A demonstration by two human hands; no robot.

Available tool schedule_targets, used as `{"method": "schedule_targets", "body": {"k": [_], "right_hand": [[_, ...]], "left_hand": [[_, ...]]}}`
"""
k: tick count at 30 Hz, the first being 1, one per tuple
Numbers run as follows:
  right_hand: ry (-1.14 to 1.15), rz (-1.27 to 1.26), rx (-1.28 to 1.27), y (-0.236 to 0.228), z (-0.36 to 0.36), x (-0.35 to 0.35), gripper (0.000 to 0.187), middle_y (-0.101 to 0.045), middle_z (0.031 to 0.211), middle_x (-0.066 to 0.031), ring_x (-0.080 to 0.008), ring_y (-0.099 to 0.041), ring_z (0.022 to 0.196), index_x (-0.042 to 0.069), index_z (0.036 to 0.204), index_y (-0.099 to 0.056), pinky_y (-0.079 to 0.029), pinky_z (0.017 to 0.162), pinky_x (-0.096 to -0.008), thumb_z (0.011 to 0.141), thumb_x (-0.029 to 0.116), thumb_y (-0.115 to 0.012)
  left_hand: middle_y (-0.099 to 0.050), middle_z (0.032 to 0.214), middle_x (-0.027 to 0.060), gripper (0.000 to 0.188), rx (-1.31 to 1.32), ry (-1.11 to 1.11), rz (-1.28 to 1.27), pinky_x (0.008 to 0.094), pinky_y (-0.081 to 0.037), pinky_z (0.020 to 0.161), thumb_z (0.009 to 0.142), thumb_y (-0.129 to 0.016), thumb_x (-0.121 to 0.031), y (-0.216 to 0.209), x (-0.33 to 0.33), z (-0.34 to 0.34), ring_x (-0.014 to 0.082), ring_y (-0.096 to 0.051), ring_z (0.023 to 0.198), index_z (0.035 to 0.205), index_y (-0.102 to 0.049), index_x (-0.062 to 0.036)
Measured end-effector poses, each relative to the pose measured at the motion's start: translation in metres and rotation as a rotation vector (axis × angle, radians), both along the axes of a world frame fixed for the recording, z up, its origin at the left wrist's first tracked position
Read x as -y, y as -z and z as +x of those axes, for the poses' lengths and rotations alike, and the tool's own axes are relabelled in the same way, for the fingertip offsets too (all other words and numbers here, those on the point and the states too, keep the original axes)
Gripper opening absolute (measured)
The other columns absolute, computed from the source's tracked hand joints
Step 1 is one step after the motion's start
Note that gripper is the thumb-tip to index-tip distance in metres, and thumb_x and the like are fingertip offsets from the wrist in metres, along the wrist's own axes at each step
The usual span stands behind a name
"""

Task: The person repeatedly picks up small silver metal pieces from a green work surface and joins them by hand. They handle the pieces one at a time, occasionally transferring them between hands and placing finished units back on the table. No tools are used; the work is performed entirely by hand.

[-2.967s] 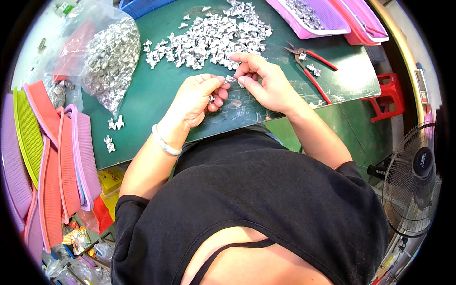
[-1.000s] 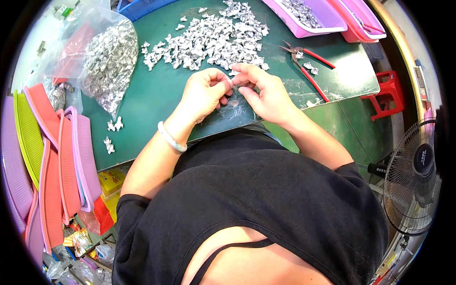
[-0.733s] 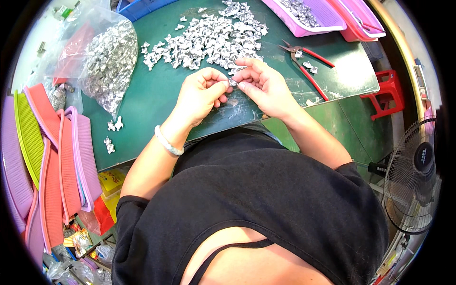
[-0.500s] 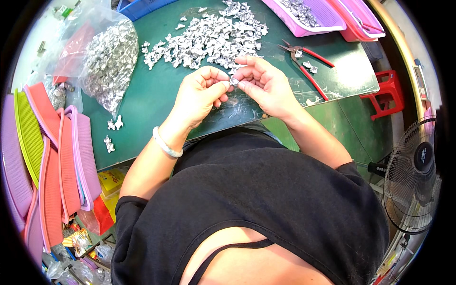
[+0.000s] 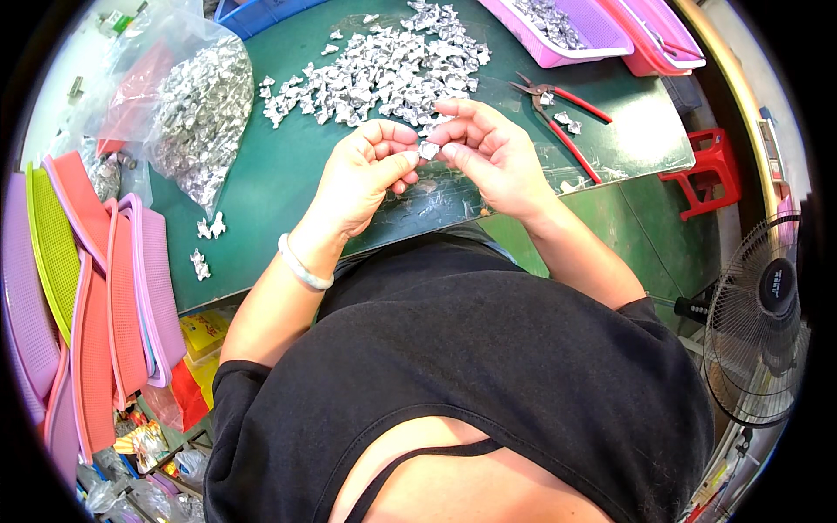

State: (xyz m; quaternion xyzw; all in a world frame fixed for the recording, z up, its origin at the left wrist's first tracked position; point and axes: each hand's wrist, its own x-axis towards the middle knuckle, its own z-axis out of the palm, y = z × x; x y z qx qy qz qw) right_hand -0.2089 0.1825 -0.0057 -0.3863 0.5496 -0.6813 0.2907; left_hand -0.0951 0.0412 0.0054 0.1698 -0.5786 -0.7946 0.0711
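Note:
Between my two hands is a small silvery metal piece (image 5: 428, 150). My left hand (image 5: 373, 170) pinches its left side between thumb and fingers. On its other side, the bent fingers and thumb of my right hand (image 5: 495, 157) close on the piece. Both hands are just above the front part of the green table (image 5: 296, 196). Right behind them spreads a heap of similar silvery metal pieces (image 5: 375, 74). Red-handled pliers (image 5: 567, 131) lie with their jaws apart to the right of my right hand, beside a couple of loose pieces (image 5: 568, 122).
A clear plastic bag (image 5: 205, 113) full of silvery pieces stands at the left, with a few loose pieces (image 5: 211, 227) near it. Colourful plastic baskets (image 5: 96, 288) are stacked at the left edge. A purple basket (image 5: 602, 39), a red stool (image 5: 711, 174) and a fan (image 5: 758, 322) are on the right.
The metal piece has been turned between my fingers and shows a broader bright face. My right thumb has shifted slightly to the right.

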Motion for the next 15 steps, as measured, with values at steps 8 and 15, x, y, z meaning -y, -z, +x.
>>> {"method": "schedule_targets", "body": {"k": [8, 15], "right_hand": [[-0.008, 0.060, 0.038, -0.0052, -0.0006, -0.0018, 0.036, -0.058, 0.084, -0.0048, -0.0084, -0.055, 0.076, -0.001, 0.115, -0.045, -0.044, 0.069, -0.0204, 0.080, -0.004, -0.052], [0.018, -0.008, 0.072, 0.0001, -0.0010, -0.0011, 0.034, -0.059, 0.084, -0.0042, -0.0077, -0.055, 0.078, -0.002, 0.113, -0.047, -0.044, 0.071, -0.0208, 0.080, -0.004, -0.054]], "left_hand": [[-0.059, 0.082, 0.0059, 0.019, 0.001, 0.004, -0.040, 0.0180, -0.043, 0.055, 0.081, -0.056, -0.002, -0.0012, -0.0022, 0.0005, 0.0081, -0.054, 0.066, 0.100, -0.052, -0.0001], [-0.061, 0.082, 0.0071, 0.015, -0.019, 0.007, 0.222, 0.0189, -0.046, 0.058, 0.087, -0.050, -0.010, 0.0005, -0.0015, 0.0024, 0.0098, -0.057, 0.067, 0.099, -0.053, -0.0009]]}}
